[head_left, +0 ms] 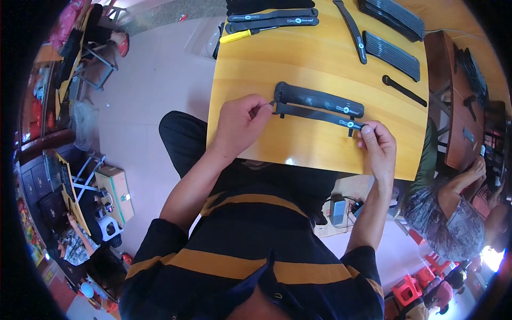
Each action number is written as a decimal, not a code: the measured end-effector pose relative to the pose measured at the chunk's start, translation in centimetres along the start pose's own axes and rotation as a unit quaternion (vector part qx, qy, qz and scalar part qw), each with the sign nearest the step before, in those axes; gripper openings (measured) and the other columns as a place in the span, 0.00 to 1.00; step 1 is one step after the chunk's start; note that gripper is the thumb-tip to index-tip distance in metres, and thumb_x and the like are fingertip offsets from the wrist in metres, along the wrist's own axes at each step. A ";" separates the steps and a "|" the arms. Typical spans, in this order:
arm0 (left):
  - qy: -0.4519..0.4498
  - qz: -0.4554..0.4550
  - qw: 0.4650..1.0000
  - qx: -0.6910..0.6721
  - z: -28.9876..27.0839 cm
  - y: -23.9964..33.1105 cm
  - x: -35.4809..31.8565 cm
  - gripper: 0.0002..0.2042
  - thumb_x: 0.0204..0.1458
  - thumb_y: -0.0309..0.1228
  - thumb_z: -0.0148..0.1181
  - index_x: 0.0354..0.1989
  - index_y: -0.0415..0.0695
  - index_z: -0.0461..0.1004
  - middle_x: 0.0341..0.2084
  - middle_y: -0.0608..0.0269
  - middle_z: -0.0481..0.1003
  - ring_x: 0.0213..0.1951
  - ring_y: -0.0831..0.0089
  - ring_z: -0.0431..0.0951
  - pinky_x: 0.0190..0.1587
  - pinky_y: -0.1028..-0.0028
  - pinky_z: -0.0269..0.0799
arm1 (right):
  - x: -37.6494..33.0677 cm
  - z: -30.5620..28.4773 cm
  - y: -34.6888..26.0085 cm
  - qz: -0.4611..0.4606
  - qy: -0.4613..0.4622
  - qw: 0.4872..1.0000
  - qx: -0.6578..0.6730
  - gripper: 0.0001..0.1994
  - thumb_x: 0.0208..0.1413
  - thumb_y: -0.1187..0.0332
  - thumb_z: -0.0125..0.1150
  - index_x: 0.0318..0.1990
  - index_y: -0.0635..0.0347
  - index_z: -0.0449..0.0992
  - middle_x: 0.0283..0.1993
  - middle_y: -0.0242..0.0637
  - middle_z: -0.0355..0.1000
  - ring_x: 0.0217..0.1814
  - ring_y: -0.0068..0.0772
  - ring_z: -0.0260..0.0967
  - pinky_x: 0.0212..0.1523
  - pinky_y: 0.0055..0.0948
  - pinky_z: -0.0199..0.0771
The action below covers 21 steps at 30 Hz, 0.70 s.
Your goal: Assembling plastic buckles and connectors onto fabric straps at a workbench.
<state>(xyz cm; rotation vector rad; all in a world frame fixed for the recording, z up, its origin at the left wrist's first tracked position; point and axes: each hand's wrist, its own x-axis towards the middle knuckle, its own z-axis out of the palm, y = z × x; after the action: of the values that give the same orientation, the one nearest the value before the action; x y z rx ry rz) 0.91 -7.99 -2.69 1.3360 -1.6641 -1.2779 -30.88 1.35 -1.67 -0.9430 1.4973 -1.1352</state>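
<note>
A flat black strap (314, 114) with a small printed label near its right end is stretched between my hands. My left hand (241, 124) pinches its left end, thumb against forefinger. At the other end, my right hand (381, 146) holds the tip between thumb and fingers. Directly behind it lies a stack of similar black straps (322, 100), slightly tilted on the table. Short dark pieces stick out below the held strap near both ends; I cannot make out what they belong to.
On the yellow wooden table (240, 69) lie more black strap bundles (392, 55), single straps (352, 33) and a yellow-handled tool (235, 36). A co-worker (448, 213) sits at a brown table (460, 122) on the right. A carton (115, 194) stands on the floor at left.
</note>
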 end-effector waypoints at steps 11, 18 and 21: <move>-0.025 -0.040 0.990 0.132 0.5 0.5 1.9 0.09 0.58 0.32 0.64 0.28 0.40 0.79 0.15 0.55 0.73 0.16 0.66 0.72 0.23 0.67 0.64 | 2.0 -0.2 0.8 0.019 0.068 0.997 -0.003 0.07 0.65 0.70 0.66 0.47 0.62 0.83 0.32 0.25 0.76 0.30 0.14 0.67 0.32 0.15 0.67; -0.035 -0.055 0.988 0.141 0.5 0.6 2.2 0.09 0.61 0.27 0.64 0.29 0.37 0.77 0.15 0.73 0.67 0.22 0.87 0.62 0.23 0.77 0.57 | 2.2 0.0 1.0 0.029 0.087 0.996 -0.011 0.07 0.65 0.69 0.67 0.46 0.61 0.83 0.32 0.25 0.76 0.29 0.13 0.66 0.31 0.15 0.67; -0.035 -0.051 0.987 0.146 0.5 0.9 2.4 0.09 0.60 0.27 0.64 0.29 0.37 0.77 0.15 0.70 0.67 0.21 0.86 0.62 0.23 0.76 0.58 | 2.3 0.2 0.9 0.034 0.096 0.995 -0.019 0.07 0.65 0.69 0.67 0.46 0.61 0.83 0.31 0.24 0.76 0.29 0.12 0.65 0.30 0.14 0.65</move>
<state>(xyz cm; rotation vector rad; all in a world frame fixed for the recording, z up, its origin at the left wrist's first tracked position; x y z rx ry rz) -0.49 -10.16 -2.22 1.5806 -1.9110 -1.1820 -31.13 -0.65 -3.09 -0.8198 1.6978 -1.1790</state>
